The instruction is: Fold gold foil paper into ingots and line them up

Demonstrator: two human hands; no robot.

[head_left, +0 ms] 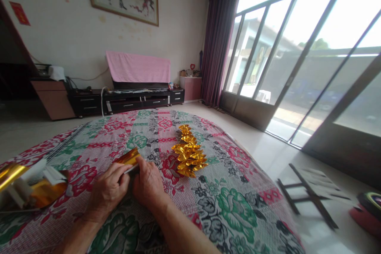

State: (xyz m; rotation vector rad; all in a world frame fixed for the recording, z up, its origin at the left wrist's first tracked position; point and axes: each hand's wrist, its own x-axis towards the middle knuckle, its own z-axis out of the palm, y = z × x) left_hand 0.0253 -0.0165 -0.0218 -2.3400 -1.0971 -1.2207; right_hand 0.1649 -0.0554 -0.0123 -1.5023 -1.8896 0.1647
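A piece of gold foil paper (128, 157) is held between my two hands, above a flowered tablecloth (236, 210). The fingers of my left hand (111, 186) are closed on its left, lower edge. My right hand (149, 180) pinches its right end, close beside the left. Several folded gold foil pieces (190, 151) form a row on the cloth, to the right of and beyond my hands. More gold and white paper (44, 190) sits in a container at the far left, whose shape is only partly visible.
A folding stool (312, 194) stands on the floor to the right, with a pinkish-red object (367, 214) at the edge. Beyond the table are a black cabinet (127, 105) and a pink cloth (139, 67); glass doors (300, 59) line the right side.
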